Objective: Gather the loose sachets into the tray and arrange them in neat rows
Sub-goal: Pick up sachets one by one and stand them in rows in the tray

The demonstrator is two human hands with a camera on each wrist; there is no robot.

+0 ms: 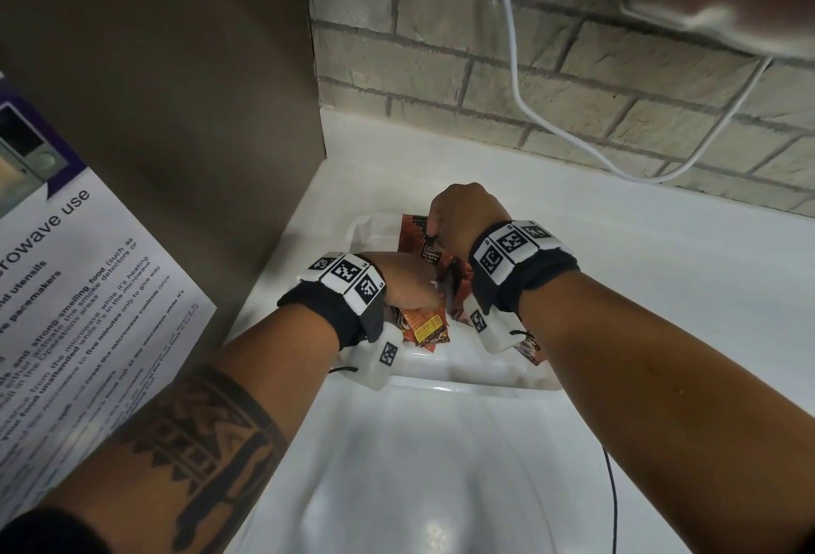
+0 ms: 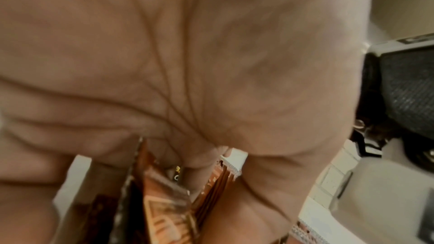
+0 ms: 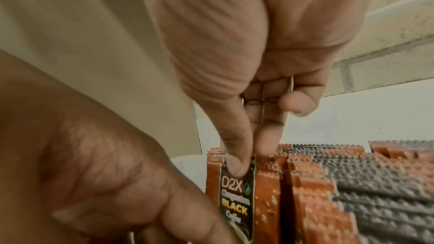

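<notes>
A white tray sits on the white counter and holds several orange-brown and black sachets. My right hand reaches into the tray's far side. Its thumb and forefinger pinch the top edge of a black coffee sachet. In the right wrist view my right hand has this black sachet upright against a row of sachets standing on edge. My left hand is at the tray's near left, fingers curled round a bunch of orange sachets. The left wrist view shows those sachets under the palm.
A brown cabinet side with a printed microwave notice stands close on the left. A brick wall with a hanging white cable runs behind. A thin black cord lies on the counter at the near right.
</notes>
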